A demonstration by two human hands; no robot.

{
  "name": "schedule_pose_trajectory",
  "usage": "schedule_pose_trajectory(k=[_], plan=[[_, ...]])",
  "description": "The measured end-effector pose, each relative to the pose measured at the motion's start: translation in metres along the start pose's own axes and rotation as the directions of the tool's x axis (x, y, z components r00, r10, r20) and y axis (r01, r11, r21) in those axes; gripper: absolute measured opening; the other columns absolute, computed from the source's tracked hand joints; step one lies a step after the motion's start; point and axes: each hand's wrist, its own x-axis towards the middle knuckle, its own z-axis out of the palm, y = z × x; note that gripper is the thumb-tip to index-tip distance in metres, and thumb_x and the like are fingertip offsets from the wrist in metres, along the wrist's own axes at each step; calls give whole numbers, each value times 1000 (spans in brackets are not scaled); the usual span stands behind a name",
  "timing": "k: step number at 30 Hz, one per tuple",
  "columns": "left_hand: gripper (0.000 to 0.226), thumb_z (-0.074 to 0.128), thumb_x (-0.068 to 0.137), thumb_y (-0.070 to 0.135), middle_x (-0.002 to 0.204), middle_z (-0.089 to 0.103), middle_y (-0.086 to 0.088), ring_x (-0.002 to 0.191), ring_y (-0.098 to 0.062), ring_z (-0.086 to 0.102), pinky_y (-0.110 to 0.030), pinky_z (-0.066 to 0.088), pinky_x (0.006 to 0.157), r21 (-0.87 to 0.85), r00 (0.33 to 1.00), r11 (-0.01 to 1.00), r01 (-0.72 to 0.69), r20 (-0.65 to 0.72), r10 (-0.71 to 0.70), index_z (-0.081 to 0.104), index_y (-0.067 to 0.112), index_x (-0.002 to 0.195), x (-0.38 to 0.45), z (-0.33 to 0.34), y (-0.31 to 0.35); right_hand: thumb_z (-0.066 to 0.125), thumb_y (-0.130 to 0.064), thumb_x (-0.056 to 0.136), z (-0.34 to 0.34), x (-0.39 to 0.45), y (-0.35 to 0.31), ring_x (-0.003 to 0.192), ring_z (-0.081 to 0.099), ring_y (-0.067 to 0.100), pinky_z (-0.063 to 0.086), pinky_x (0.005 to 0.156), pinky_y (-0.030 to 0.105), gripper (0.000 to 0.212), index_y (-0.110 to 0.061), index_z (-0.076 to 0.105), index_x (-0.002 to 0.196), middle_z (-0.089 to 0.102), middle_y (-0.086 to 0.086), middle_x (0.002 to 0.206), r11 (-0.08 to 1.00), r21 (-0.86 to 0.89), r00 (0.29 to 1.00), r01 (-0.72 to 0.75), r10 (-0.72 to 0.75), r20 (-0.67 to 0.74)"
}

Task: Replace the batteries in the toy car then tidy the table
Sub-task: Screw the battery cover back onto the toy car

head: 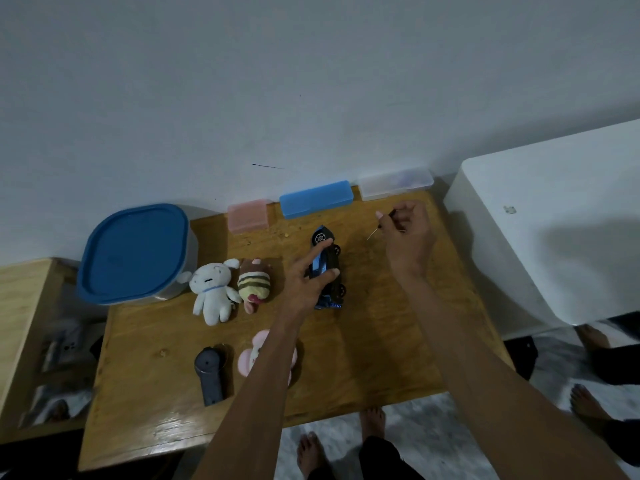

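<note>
A blue and black toy car [328,268] lies on its side on the wooden table [363,358], its wheels pointing right. My left hand [308,278] rests on it, fingers spread across the body. To the right of the car and above the table, my right hand [407,233] pinches a thin screwdriver [379,227] with a black handle, its metal tip pointing down-left. No batteries are visible.
At the wall stand a pink box [248,216], a blue case [316,199] and a clear case [396,183]. A blue-lidded tub [135,252] sits at the left, with plush toys [213,292] [254,282] [258,351] and a dark remote [209,375] nearby. A white cabinet [554,220] stands at the right.
</note>
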Motion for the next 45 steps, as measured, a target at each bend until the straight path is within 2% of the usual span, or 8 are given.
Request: schedule_pose_trajectory(k=[3,7,16,23,27,30,34,45], plan=[[61,77,80,33,148,37,-3,131,-28,45,-54,50,104,54,999,998,36,-39,-34,55,56,132,0,3,-3,79,-23,85,1,4,3,77,63,3,56,65,19,28,-13,61,104,63,-13,83,1000,-3,1000,-7,7,2],[63,71,88,12,143,48,2,122,-26,55,-55,52,100,-43,995,997,69,-63,-71,55,53,134,-5,8,-1,78,-25,86,2,7,7,80,65,7,58,68,24,28,-15,60,105,64,-10,86,999,2,999,-33,32,27],[77,68,88,8,143,42,11,126,-24,50,-53,51,101,-83,982,985,152,-102,-160,42,55,143,-5,22,-3,77,-26,87,-1,10,10,78,64,3,55,66,16,26,-18,60,104,62,-13,85,999,9,998,-48,48,44],[70,70,89,15,151,40,0,119,-27,54,-41,56,88,-91,963,977,193,-174,-207,45,52,143,2,34,-5,75,-25,88,-6,14,15,77,69,9,59,66,21,26,-21,62,110,68,-6,85,994,46,993,-99,96,68],[76,75,87,12,147,37,10,125,-14,45,-30,50,89,59,976,987,151,-168,-139,42,50,145,7,40,-10,72,-29,90,-6,15,19,74,70,8,61,66,26,16,-16,70,99,71,-2,84,990,12,982,-143,140,124],[82,82,80,20,149,35,-2,131,-19,40,-36,47,101,217,977,965,146,-184,-106,42,52,144,15,45,-21,72,-29,90,-8,16,19,61,66,3,56,57,20,10,-21,67,89,70,-3,74,989,20,975,-147,141,172],[86,86,73,42,150,26,-6,138,-32,33,-54,39,113,477,971,863,167,-232,-59,38,58,143,21,56,-35,73,-28,90,-11,16,20,51,63,10,54,50,24,19,-10,65,89,67,2,66,984,80,966,-162,141,216],[99,69,71,77,158,3,-16,139,-43,22,-56,38,108,754,941,572,324,-317,-115,15,56,152,28,97,-37,73,-15,89,-18,22,34,65,70,14,59,61,26,9,-14,65,92,72,4,82,962,77,933,-262,232,275]])
